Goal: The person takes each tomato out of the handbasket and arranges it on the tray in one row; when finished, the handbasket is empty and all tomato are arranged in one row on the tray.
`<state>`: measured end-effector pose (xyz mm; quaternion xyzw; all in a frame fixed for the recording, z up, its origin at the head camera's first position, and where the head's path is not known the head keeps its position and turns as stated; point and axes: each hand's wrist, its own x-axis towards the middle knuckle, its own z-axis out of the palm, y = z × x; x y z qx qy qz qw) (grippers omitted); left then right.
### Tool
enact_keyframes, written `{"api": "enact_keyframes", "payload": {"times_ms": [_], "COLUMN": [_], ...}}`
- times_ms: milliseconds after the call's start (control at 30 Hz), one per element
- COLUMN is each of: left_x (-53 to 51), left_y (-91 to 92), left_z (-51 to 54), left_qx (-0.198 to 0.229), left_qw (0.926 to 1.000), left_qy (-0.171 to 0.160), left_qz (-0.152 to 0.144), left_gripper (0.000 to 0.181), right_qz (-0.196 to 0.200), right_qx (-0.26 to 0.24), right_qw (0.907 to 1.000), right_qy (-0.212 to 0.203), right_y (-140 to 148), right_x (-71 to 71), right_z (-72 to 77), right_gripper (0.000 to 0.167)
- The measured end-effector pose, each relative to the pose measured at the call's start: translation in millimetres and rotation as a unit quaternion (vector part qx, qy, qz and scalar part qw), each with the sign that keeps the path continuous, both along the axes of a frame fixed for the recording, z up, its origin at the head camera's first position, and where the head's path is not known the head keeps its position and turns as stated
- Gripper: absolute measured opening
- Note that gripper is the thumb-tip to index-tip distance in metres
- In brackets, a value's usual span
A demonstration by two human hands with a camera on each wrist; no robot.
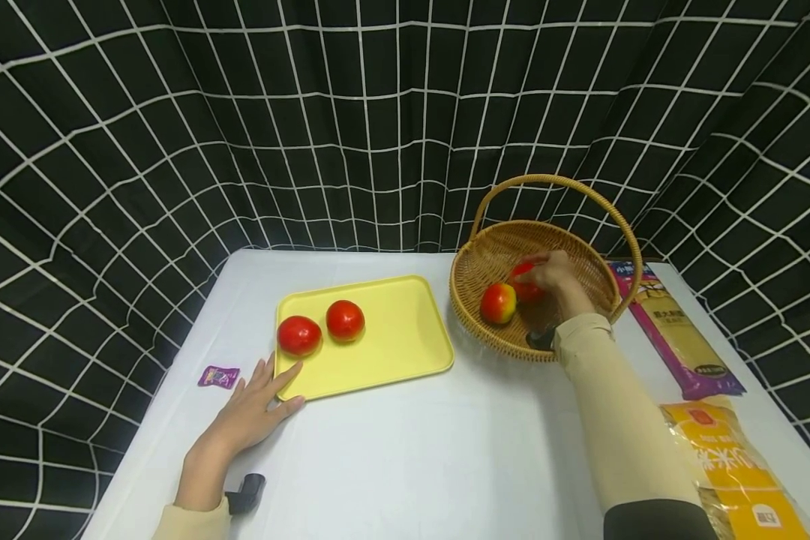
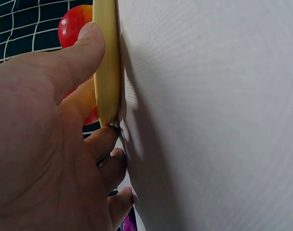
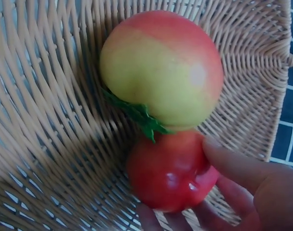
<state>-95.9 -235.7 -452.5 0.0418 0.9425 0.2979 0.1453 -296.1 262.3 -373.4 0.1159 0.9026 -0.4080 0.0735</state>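
Note:
My right hand reaches into a wicker basket and grips a red tomato, with the thumb on one side and the fingers curled under it. Against that tomato lies a red-and-yellow tomato-like fruit, with green leaves where the two meet. On the left, my left hand rests with spread fingers at the near left corner of a yellow tray. Its thumb touches the tray's rim. Two red tomatoes, one at the left end and one beside it, sit on the tray.
The basket's tall handle arches over its far side. A purple-edged packet and an orange bag lie along the table's right side. Left of the tray is a small purple sachet. Black gridded cloth hangs around the white table.

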Motion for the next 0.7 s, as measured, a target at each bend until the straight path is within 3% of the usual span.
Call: {"api": "enact_keyframes", "payload": {"times_ms": [700], "left_x": [-1.0], "left_y": [0.0], "left_z": [0.4], "left_qx": [-0.016], "left_qw": [0.9998], "left_qy": [-0.014], "left_qz": [-0.003], "left_gripper": [0.077], "right_qz": [0.035], "right_qx": [-0.033], "right_qw": [0.9973], "right_qy": [0.056], "right_y": [-27], "right_x": [14.2], "right_z": [52.5], "right_gripper": [0.055]}}
